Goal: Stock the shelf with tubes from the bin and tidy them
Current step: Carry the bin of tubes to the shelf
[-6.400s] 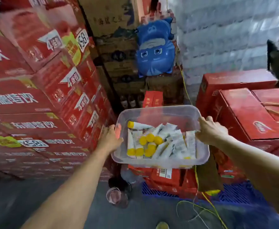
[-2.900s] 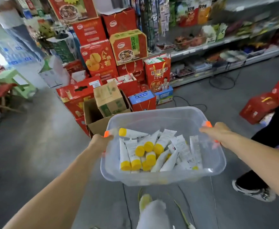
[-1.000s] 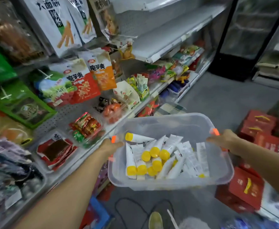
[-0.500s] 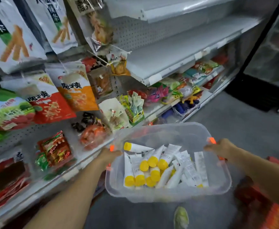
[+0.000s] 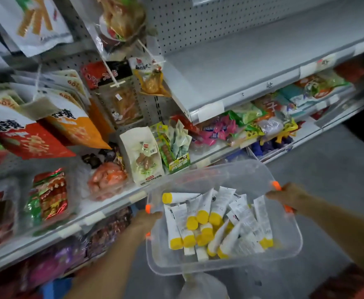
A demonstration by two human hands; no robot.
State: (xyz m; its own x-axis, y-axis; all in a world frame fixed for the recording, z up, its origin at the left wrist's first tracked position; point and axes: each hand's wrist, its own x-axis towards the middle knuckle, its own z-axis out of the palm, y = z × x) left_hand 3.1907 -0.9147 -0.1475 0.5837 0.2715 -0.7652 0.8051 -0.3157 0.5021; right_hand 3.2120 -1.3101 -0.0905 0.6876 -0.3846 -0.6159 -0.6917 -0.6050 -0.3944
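Running across the upper right of the frame, a bare grey shelf (image 5: 252,61) juts from a perforated back panel (image 5: 198,20), white price strips stuck along its front lip; beneath it a second tier is crowded with bright snack packets (image 5: 230,128), and at the left of the frame larger bags (image 5: 68,124) hang on pegs above more stocked tiers; grey floor (image 5: 338,169) fills the right side and darkens toward the upper right corner; a red carton (image 5: 349,283) shows blurred in the lower right corner. The far rim of a clear plastic bin (image 5: 220,175) hangs just in front of the lower tier's edge at centre frame, well below the bare shelf; to the right of the bin the floor lies open. The left hand (image 5: 146,221) grips the bin's left rim, fingers curled over the edge beside an orange clip (image 5: 148,208); the right hand (image 5: 289,195) clasps the right rim in the same way, between two more orange clips. The tubes (image 5: 220,203), white with yellow caps, lie heaped on the bin's bottom between the two hands, touching neither; most point their caps toward the lower edge of the frame; one lies crosswise at the upper left of the heap, its cap toward the left hand.
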